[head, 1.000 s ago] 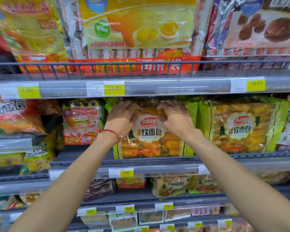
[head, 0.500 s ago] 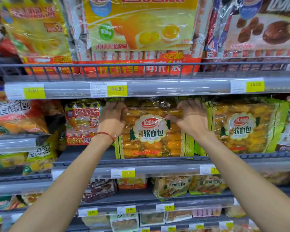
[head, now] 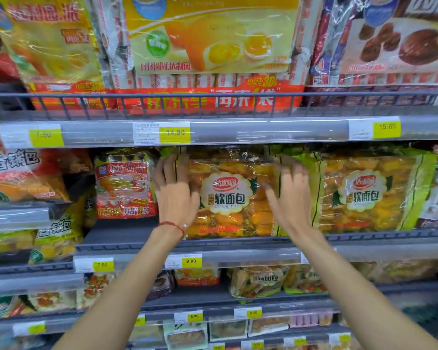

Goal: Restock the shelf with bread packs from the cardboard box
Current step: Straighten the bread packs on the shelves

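A green-edged clear bread pack point(head: 229, 205) full of golden rolls stands upright on the middle shelf point(head: 127, 245), against a matching pack point(head: 364, 195) on its right. My left hand point(head: 173, 195), with a red string at the wrist, hovers over the pack's left edge, fingers spread. In front of the pack's right edge is my right hand point(head: 290, 198), fingers also apart and blurred. Neither hand grips the pack. The cardboard box is out of view.
A red-labelled pack point(head: 124, 185) stands left of the bread pack with a bare gap of shelf below it. Large yellow and brown bags point(head: 213, 36) fill the railed top shelf. Price strips point(head: 175, 132) run along shelf edges. Smaller packs point(head: 258, 280) sit on lower shelves.
My hands slid from the pack's top centre out to its sides, then came off it with fingers spread. The pack now stands straight beside its neighbour.
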